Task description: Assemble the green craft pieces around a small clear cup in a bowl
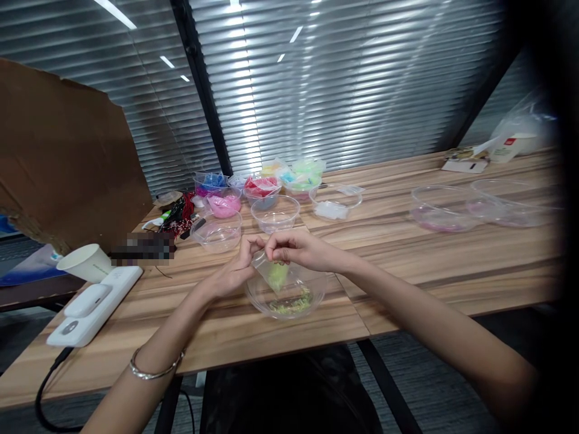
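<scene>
Between my two hands is a small clear plastic bag (pixel 277 277) with yellow-green contents in its lower part. My left hand (pixel 242 262) is closed on the bag's left edge, and my right hand (pixel 294 248) pinches its top with bent fingers. The bag hangs tilted over a round clear plastic bowl (pixel 319 295) on the table. Small yellow-green pieces (pixel 294 301) lie on the bottom of that bowl. My fingers hide the bag's upper edge, so I cannot tell whether it is unsealed.
Clear bowls (pixel 275 214) stand behind my hands, several with coloured bags, such as a pink one (pixel 225 206). More clear bowls (pixel 443 208) are at the right. On the left are a white power strip (pixel 97 307), a paper cup (pixel 85 263) and tangled wires (pixel 181 214).
</scene>
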`<move>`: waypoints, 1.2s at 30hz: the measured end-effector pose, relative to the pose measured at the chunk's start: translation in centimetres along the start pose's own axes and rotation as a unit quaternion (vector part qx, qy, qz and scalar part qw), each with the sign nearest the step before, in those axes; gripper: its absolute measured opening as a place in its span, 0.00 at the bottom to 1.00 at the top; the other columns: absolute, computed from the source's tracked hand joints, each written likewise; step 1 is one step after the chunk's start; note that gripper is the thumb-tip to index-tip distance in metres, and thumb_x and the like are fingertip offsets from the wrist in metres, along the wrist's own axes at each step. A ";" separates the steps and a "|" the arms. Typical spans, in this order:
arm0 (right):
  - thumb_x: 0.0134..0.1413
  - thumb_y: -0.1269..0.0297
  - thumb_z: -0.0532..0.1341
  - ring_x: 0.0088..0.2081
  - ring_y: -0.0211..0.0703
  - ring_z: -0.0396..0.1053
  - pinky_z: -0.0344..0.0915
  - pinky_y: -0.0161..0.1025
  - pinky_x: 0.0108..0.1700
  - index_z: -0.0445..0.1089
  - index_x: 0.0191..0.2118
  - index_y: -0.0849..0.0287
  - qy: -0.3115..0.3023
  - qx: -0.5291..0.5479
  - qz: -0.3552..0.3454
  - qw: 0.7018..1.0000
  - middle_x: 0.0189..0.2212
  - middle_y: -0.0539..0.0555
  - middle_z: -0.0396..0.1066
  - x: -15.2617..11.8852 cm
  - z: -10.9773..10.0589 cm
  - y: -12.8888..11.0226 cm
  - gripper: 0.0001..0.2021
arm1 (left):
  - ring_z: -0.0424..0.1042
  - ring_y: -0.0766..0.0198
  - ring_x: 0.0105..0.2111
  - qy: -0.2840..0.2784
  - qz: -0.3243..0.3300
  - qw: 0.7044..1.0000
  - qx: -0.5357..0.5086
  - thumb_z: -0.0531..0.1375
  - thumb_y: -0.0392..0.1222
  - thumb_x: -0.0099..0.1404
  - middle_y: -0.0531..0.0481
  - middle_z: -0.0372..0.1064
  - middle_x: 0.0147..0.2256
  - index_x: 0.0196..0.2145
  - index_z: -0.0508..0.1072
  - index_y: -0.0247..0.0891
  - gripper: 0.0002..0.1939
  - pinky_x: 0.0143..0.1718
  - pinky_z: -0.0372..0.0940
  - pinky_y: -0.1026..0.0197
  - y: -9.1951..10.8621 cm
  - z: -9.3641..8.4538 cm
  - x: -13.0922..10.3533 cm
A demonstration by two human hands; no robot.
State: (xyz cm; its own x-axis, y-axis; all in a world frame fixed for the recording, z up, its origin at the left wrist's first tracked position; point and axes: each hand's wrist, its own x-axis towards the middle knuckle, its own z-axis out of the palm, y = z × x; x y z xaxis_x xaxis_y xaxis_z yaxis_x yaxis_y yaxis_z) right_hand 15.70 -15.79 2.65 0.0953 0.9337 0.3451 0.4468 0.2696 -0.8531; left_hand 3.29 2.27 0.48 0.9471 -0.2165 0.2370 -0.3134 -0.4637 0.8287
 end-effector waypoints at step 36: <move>0.61 0.66 0.59 0.35 0.35 0.68 0.63 0.34 0.38 0.72 0.39 0.60 0.197 -0.015 -0.067 0.978 0.34 0.51 0.71 0.3 1.0 1.2 0.05 | 0.60 0.49 0.60 0.063 -0.005 0.997 -0.032 0.62 0.44 0.65 0.40 0.53 0.63 0.61 0.52 0.45 0.31 0.61 0.55 0.47 -0.5 0.4 -0.1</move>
State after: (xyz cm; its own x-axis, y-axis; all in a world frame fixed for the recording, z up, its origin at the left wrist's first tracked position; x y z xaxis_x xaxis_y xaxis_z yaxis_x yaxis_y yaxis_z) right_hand 15.34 -14.94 1.33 0.3669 0.7257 0.5820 0.5042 0.3707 -0.7800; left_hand 3.35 2.19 -0.19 0.9525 -0.1007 0.2873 -0.3029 -0.4088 0.8609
